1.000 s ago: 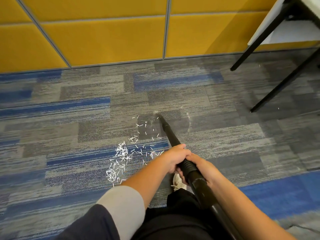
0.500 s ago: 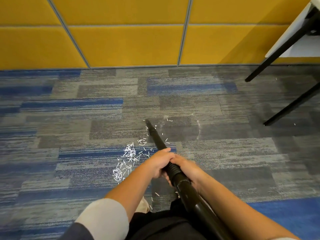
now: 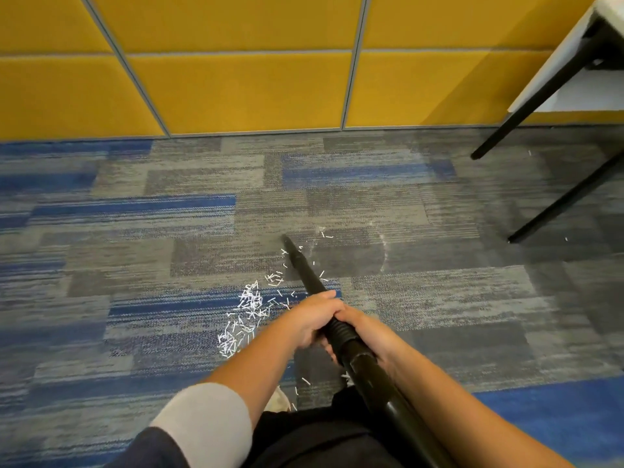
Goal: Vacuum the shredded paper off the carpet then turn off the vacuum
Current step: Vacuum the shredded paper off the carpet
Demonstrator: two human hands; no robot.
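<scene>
Swung slightly left, my wand [image 3: 305,270] points beyond the shredded paper [image 3: 248,309], heaped on the carpet [image 3: 135,265] left of its shaft; my left hand [image 3: 315,319], nearer the heap, and right hand [image 3: 369,336] both grip it.

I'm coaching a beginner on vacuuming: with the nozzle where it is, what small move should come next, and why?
Probably draw the nozzle tip back and leftward onto the dense heap of shredded paper. The left hand and right hand both grip the vacuum wand, but its tip sits on carpet beyond the heap, where only a few stray strips lie.
</scene>
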